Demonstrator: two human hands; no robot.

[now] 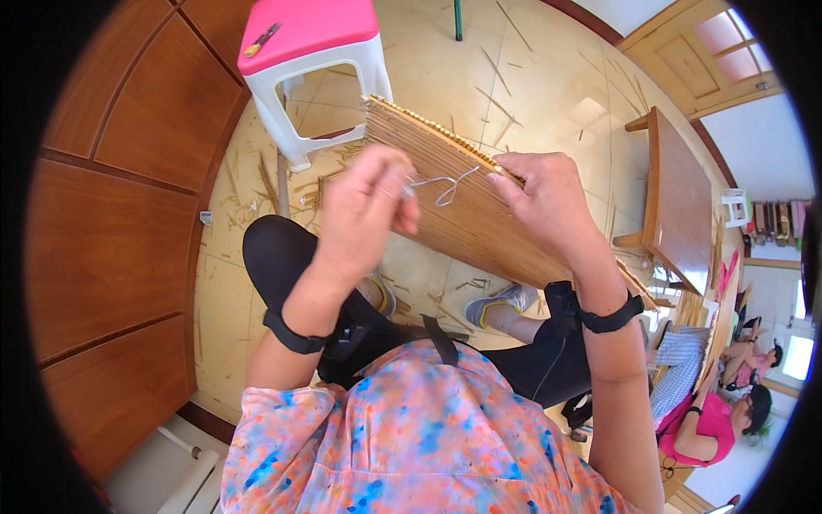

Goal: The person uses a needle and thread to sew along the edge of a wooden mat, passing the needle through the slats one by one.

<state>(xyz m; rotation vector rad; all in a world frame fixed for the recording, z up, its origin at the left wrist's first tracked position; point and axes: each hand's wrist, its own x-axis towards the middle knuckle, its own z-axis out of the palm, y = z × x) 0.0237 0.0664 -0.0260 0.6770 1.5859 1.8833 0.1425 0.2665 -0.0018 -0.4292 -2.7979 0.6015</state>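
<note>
While the right hand point(548, 193) is gripping the upper edge of the slatted mat point(467, 214), the blurred left hand point(366, 204) is apparently pinching a pale cord point(457, 181). The mat is slanting beyond the knees point(276, 248), its slats point(396, 141) lying joined; the cord is looping loosely, so edge fastening is seemingly remaining unfinished.

Beyond mat point(479, 214), stool point(312, 34) apparently obstructive

Shiny cream tile floor point(548, 111) is littered with thin tan stalks point(268, 182); pink-topped white plastic stool point(317, 43) at 11 o'clock carries 1 yellow-handled cutter point(261, 40).
</note>
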